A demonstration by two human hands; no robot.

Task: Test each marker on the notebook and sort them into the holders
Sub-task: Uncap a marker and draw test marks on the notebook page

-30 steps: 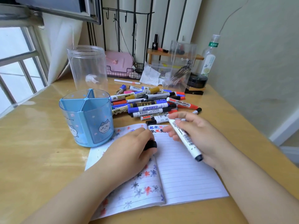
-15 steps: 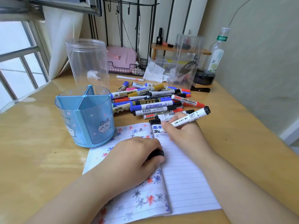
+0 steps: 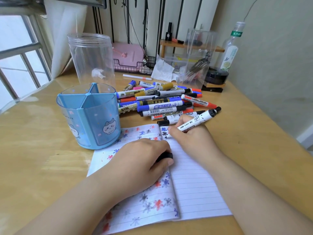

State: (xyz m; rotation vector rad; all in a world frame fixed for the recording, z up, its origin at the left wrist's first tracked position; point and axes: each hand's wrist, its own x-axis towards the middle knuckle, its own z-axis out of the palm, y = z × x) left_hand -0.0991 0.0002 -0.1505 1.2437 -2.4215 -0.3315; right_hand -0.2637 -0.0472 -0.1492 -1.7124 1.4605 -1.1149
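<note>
- Right hand [image 3: 193,138] gripped one white marker [image 3: 194,122], tip on notebook [image 3: 194,189] at top of right page.
- Left hand [image 3: 140,165] pinched one black cap [image 3: 165,156], resting on left page.
- Lay just beyond both hands on tabletop [image 3: 33,158]: marker pile [image 3: 160,102], count unclear.
- Stood left of pile: two holders, blue one [image 3: 89,116], clear jar [image 3: 91,58].
</note>
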